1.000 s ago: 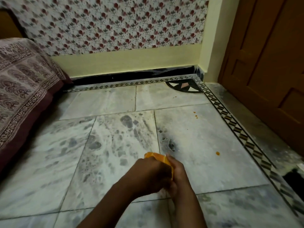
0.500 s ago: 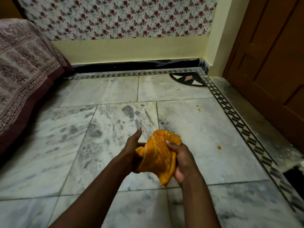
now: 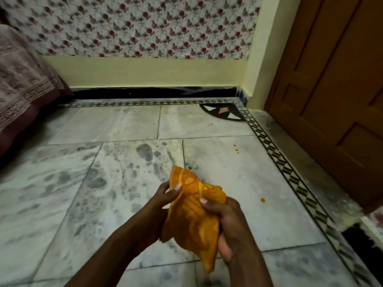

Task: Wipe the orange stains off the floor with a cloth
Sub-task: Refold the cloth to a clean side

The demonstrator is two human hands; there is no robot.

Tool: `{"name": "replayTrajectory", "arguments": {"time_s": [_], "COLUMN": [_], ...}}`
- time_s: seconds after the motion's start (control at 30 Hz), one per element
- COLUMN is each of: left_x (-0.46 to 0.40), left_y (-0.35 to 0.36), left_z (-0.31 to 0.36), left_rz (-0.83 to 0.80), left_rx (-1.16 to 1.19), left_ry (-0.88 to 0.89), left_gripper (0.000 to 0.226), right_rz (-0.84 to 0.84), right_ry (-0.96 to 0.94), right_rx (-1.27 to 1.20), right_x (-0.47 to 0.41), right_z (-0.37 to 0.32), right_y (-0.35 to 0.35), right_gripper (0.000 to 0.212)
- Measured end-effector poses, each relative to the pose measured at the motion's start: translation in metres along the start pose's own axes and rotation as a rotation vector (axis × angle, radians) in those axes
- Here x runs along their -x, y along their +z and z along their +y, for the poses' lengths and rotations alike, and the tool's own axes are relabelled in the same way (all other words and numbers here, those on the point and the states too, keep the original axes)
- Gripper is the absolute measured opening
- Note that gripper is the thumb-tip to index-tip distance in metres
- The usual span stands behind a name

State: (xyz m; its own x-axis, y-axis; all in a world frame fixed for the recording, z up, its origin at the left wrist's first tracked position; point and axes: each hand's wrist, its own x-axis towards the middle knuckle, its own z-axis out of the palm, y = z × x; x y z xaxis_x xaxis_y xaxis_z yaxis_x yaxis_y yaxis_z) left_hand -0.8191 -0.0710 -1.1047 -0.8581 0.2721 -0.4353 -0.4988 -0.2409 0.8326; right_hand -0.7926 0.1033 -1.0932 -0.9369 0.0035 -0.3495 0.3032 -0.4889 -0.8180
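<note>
I hold an orange cloth [image 3: 193, 220] in both hands above the marble floor [image 3: 103, 183]. My left hand [image 3: 165, 196] pinches its upper left edge with thumb and fingers. My right hand [image 3: 227, 228] grips its right side, fingers curled round the fabric. The cloth hangs loosely, its lower tip drooping between my wrists. An orange stain [image 3: 262, 200] lies on the tile to the right of my hands. Two smaller orange spots [image 3: 236, 148] sit farther off, near the patterned border.
A bed with a patterned cover [image 3: 22, 90] stands at the left. A wooden door [image 3: 335, 96] fills the right. A black-and-white tiled border [image 3: 290, 172] runs along the floor edge, and a floral wall [image 3: 145, 25] stands behind.
The cloth went from bunched tight between both hands to opened out and hanging. My hands have lifted slightly and the view has tilted up toward the wall.
</note>
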Motion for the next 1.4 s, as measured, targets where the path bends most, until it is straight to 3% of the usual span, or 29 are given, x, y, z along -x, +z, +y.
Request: {"name": "replayTrajectory", "arguments": {"time_s": [0.07,0.17,0.2,0.3,0.4,0.6,0.8,1.0,1.1,1.23,1.4], "left_x": [-0.004,-0.01,-0.011,-0.004,0.006,0.014,0.023,0.023,0.019,0.019,0.007], "left_y": [-0.001,-0.007,-0.006,-0.007,-0.008,-0.006,0.006,0.009,0.006,0.003,0.022], "left_z": [0.003,0.004,0.003,-0.005,-0.004,0.004,0.005,0.003,-0.002,-0.006,0.002], "left_rz": [0.002,0.03,0.035,0.07,0.129,0.203,0.295,0.319,0.349,0.386,0.429], "left_rx": [-0.001,-0.045,-0.026,0.062,0.033,-0.094,-0.272,-0.372,-0.507,-0.652,-0.855], "left_ry": [0.006,0.05,0.066,0.116,0.206,0.288,0.462,0.627,0.686,0.661,0.683], "left_gripper": [0.058,0.088,0.089,0.059,0.06,0.075,0.069,0.058,0.042,0.046,0.034], "right_rz": [-0.03,-0.054,-0.051,-0.03,-0.011,0.014,0.035,0.077,0.089,0.15,0.245], "right_ry": [0.016,0.038,0.035,-0.029,-0.092,-0.122,-0.166,-0.321,-0.367,-0.444,-0.522], "right_rx": [-0.06,-0.08,-0.08,-0.048,-0.002,0.055,0.181,0.305,0.409,0.594,0.731], "right_x": [0.0,0.0,0.0,-0.001,-0.003,-0.011,-0.009,-0.007,-0.006,-0.004,-0.003], "right_z": [0.001,0.004,0.004,0.008,0.005,-0.012,-0.025,-0.022,-0.022,-0.025,-0.028], "right_y": [0.0,0.003,0.004,0.002,0.0,-0.001,-0.012,-0.023,-0.024,-0.025,-0.037], "right_gripper": [0.026,0.029,0.03,0.044,0.053,0.047,0.048,0.081,0.061,0.04,0.025]}}
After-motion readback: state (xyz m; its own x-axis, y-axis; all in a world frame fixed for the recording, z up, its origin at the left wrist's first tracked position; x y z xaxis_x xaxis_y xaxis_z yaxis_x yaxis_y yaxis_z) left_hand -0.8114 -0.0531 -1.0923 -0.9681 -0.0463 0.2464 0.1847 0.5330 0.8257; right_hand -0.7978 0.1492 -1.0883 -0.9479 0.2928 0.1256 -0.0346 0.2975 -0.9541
